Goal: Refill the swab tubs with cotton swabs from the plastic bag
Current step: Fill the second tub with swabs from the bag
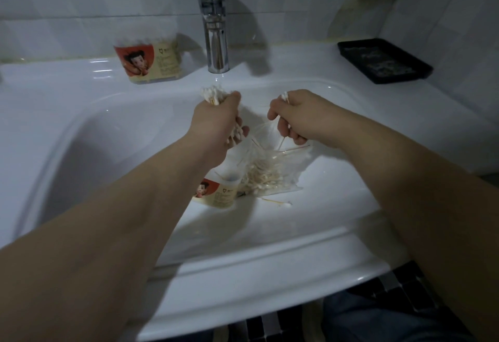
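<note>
A white ceramic washbasin (270,260) fills most of the view, its broad rim glossy with highlights. A chrome tap (214,31) stands upright at the middle of the basin's back edge and casts a shadow to its right. On the back right corner of the rim lies a shallow, rectangular black tray (383,60). White wall tiles (81,4) rise behind the back edge. Below the front edge shows a floor (275,325) of small dark and pale squares.

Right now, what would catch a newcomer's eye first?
Both hands hover over the white sink: the left hand grips a thick bunch of cotton swabs, the right hand a few. Beneath them in the basin lies a clear plastic bag of swabs beside a labelled tub; a second tub stands left of the tap.
</note>
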### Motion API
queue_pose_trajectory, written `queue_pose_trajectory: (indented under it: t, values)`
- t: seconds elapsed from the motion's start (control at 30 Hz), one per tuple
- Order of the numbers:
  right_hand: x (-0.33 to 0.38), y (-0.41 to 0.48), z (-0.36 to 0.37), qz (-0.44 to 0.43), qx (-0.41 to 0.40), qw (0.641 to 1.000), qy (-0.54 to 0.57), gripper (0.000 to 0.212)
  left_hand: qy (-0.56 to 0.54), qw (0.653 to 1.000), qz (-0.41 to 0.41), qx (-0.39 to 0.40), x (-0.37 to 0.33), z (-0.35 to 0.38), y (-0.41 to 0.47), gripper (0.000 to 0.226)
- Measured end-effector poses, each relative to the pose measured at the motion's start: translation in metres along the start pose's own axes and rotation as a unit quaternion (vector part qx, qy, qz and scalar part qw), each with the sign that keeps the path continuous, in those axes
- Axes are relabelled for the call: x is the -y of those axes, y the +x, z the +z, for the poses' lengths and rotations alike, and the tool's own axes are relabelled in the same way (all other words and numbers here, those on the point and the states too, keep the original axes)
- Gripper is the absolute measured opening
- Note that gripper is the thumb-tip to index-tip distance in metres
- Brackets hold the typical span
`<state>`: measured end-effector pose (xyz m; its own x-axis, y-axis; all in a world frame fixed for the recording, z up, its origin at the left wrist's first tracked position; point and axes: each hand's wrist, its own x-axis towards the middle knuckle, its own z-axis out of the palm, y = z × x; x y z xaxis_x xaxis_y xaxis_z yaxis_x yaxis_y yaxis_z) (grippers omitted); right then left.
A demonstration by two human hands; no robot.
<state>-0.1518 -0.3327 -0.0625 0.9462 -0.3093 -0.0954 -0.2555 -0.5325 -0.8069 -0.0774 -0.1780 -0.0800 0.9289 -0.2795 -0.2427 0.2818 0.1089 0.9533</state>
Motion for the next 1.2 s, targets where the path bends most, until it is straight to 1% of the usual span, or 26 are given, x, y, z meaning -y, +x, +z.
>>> queue_pose_trajectory:
  t: [0.1, 0.17, 0.33, 0.43, 0.47, 0.53, 0.6, 0.67, 0.77, 0.83, 0.9, 1.0, 1.1, 1.2]
  values:
    - [0.005, -0.003, 0.003, 0.013, 0.026, 0.998, 0.06, 0.027, 0.062, 0.996, -0.006, 0.067, 0.004, 0.001, -0.006, 0.025]
    - [0.006, -0.005, 0.005, 0.009, 0.055, 0.995, 0.079, 0.03, 0.079, 0.991, 0.003, 0.104, 0.007, 0.002, -0.007, 0.024]
    - [0.004, -0.006, 0.007, 0.0, 0.081, 0.995, 0.055, 0.033, 0.071, 0.99, 0.01, 0.121, 0.01, -0.001, -0.002, 0.017]
    - [0.006, -0.003, 0.008, 0.009, 0.062, 0.996, 0.061, 0.03, 0.06, 0.995, 0.004, 0.084, 0.007, 0.001, -0.002, 0.021]
    - [0.007, -0.002, 0.008, 0.012, 0.043, 0.997, 0.067, 0.03, 0.056, 0.996, 0.004, 0.066, 0.006, 0.001, -0.002, 0.024]
    - [0.007, 0.0, 0.005, 0.014, 0.001, 0.995, 0.094, 0.03, 0.043, 0.998, 0.0, 0.048, 0.004, 0.002, -0.002, 0.022]
    - [0.007, 0.001, 0.001, 0.014, -0.026, 0.989, 0.143, 0.03, 0.032, 0.997, -0.007, 0.067, 0.004, 0.004, -0.006, 0.015]
    - [0.009, 0.001, -0.001, 0.015, -0.03, 0.98, 0.195, 0.029, 0.044, 0.993, -0.007, 0.11, 0.005, 0.006, -0.011, 0.013]
    - [0.011, 0.001, 0.004, 0.022, -0.014, 0.972, 0.234, 0.027, 0.103, 0.98, 0.013, 0.172, 0.008, 0.008, -0.017, 0.018]
    - [0.011, 0.001, 0.005, 0.026, -0.007, 0.969, 0.245, 0.026, 0.13, 0.972, 0.02, 0.194, 0.01, 0.008, -0.017, 0.02]
    - [0.011, 0.001, 0.004, 0.029, -0.008, 0.967, 0.252, 0.027, 0.133, 0.973, 0.026, 0.187, 0.008, 0.007, -0.018, 0.016]
    - [0.012, 0.0, 0.002, 0.038, -0.01, 0.964, 0.264, 0.033, 0.136, 0.979, 0.035, 0.149, 0.006, 0.008, -0.017, 0.013]
    - [0.01, 0.001, 0.003, 0.053, -0.002, 0.969, 0.243, 0.041, 0.117, 0.985, 0.037, 0.119, 0.005, 0.008, -0.014, 0.022]
    - [0.008, -0.001, 0.005, 0.053, 0.024, 0.974, 0.221, 0.041, 0.113, 0.984, 0.04, 0.133, 0.003, 0.008, -0.013, 0.037]
